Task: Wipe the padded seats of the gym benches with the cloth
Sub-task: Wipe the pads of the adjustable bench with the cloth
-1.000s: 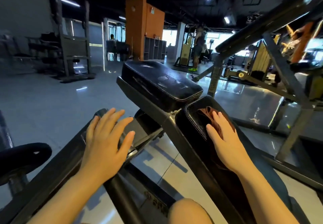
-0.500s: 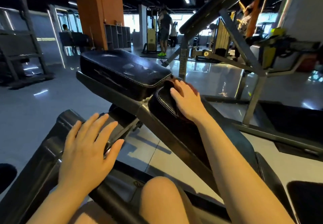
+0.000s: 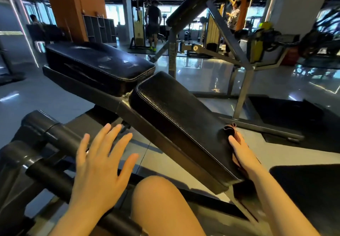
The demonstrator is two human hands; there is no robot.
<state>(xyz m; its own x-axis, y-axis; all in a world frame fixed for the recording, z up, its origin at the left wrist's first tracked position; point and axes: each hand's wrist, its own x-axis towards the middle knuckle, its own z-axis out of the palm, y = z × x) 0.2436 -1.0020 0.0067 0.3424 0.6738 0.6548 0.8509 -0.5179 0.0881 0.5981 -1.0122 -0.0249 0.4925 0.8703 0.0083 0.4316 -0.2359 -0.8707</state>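
The left hand (image 3: 97,167) hovers with fingers spread, holding nothing, near the long padded seat (image 3: 180,123), on whose right edge the right hand (image 3: 244,154) presses the brown cloth (image 3: 232,129), which may slip off; the farther pad (image 3: 99,60) looks unwiped.

Black padded seat (image 3: 176,118), long and sloping, leather-grained with stitched edges, running up to a second, flatter black pad (image 3: 99,60) at its far end. Reddish-brown cloth (image 3: 232,130), bunched against the seat's right edge near the low end.
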